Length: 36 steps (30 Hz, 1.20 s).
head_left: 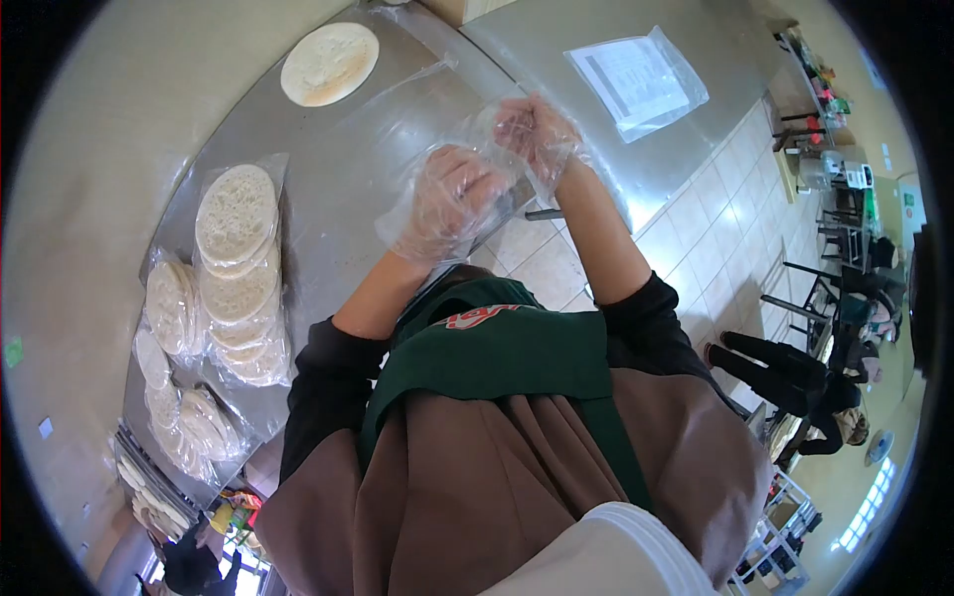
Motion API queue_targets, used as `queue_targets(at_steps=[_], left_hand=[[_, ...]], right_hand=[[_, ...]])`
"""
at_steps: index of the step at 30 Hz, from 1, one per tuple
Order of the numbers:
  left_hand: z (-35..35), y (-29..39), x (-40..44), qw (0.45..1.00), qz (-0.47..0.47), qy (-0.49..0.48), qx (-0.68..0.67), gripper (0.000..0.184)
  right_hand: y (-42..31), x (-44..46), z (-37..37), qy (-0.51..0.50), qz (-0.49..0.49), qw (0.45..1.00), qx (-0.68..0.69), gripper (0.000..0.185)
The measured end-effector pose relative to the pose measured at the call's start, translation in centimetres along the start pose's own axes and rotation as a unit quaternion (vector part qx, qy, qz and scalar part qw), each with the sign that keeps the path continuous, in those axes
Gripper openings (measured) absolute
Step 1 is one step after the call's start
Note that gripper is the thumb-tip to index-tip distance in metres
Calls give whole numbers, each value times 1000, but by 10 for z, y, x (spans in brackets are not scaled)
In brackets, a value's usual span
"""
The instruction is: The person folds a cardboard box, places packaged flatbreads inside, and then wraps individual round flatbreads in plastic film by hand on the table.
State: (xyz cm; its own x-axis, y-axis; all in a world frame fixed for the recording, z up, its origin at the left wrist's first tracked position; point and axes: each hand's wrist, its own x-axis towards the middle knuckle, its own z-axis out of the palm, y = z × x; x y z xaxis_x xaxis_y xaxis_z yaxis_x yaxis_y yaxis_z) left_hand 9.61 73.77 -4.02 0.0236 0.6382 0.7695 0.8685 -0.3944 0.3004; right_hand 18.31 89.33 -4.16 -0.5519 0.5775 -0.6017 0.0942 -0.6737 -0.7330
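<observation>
1. Left hand (455, 194) curled, right hand (535, 134) bunched; can't tell what either pinches.
2. Film (399, 214) wraps both, above table's (338, 189) near edge.
3. Tug gently, evenly; thin film likely tears.

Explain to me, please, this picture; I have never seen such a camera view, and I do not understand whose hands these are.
There is no machine here. One camera, worn on a person's head, looks forward and down, so the green and brown clothing is the wearer's own. The left hand and right hand are both wrapped in thin clear plastic; I cannot tell whether they hold anything else. On the metal surface lie bagged flatbreads at the left, one unbagged flatbread farther away, and a printed sheet in clear plastic at the right.
</observation>
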Motion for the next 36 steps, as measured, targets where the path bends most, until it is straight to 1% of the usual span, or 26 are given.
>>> queue_targets(at_steps=[2, 3, 4, 5, 6, 8, 12, 14, 15, 16, 17, 18, 21, 23, 24, 25, 26, 27, 28, 29, 30, 31, 33, 34, 35, 36], left_hand=[[-4, 6, -7, 982, -187, -8, -6, 15], [-6, 11, -7, 981, -193, -8, 0, 15], [-8, 16, -6, 929, -348, 60, -113, 11], [-14, 19, -5, 835, -486, 128, -222, 15], [-25, 19, -5, 834, -489, 133, -216, 15], [-45, 18, -5, 778, -537, 133, -299, 23], [-63, 7, -33, 736, -512, 157, -413, 24], [-74, 16, -41, 688, -486, 239, -483, 30], [-81, 20, -47, 689, -486, 242, -481, 30], [-88, 25, -54, 807, -416, 198, -369, 39], [-94, 27, -59, 898, -333, 147, -245, 50], [-100, 28, -64, 899, -333, 150, -243, 50], [-112, 25, -78, 930, -308, 170, -106, 51], [-117, 18, -92, 931, -303, 187, 75, 41], [-127, 26, -95, 926, -311, 194, 91, 41], [-137, 39, -95, 877, -390, 243, -141, 34], [-145, 49, -97, 772, -436, 281, -366, 28], [-147, 54, -104, 772, -439, 294, -355, 28], [-146, 58, -114, 907, -290, 188, -242, 26], [-147, 63, -124, 983, -127, 64, -113, 24], [-151, 68, -133, 983, -133, 69, -104, 24], [-154, 72, -140, 987, -106, 86, -87, 23], [-168, 71, -150, 990, -77, 101, -67, 22], [-185, 63, -159, 995, -86, 58, 11, 23], [-201, 52, -169, 991, -94, 16, 89, 23], [-214, 34, -182, 976, -158, -3, 152, 22]], right_hand=[[3, -1, 8, -22, -63, 996, 54, 44], [4, -6, 13, -28, -58, 997, 52, 44], [4, -13, 17, -53, -74, 995, 41, 45], [2, -20, 24, -79, -90, 992, 31, 47], [3, -26, 30, -83, -72, 994, 16, 47], [10, -28, 38, -97, -68, 993, 6, 48], [21, -46, 65, -95, -71, 993, 7, 50], [29, -52, 78, -86, -81, 993, 13, 50], [34, -55, 85, -72, -94, 993, 21, 49], [38, -60, 92, -76, -94, 992, 20, 49], [42, -65, 99, -65, -94, 993, 37, 48], [46, -70, 107, -54, -95, 993, 52, 47], [59, -84, 127, -47, -84, 994, 44, 42], [72, -84, 136, -57, -92, 994, 23, 39], [79, -80, 136, -56, -104, 993, 5, 35], [87, -63, 124, -72, -96, 993, -3, 35], [95, -36, 103, -144, -97, 984, 44, 31], [98, -19, 94, -213, -95, 968, 92, 27], [95, -20, 98, -223, -86, 967, 86, 27], [89, -28, 104, -164, -98, 973, 126, 24], [84, -36, 112, -103, -110, 975, 166, 21], [80, -40, 120, -110, -107, 975, 163, 21], [73, -52, 136, 31, -228, 971, 66, 23], [66, -63, 142, 29, -229, 971, 65, 23], [58, -78, 150, 67, -273, 960, -14, 23], [56, -88, 152, 105, -315, 939, -93, 23]])
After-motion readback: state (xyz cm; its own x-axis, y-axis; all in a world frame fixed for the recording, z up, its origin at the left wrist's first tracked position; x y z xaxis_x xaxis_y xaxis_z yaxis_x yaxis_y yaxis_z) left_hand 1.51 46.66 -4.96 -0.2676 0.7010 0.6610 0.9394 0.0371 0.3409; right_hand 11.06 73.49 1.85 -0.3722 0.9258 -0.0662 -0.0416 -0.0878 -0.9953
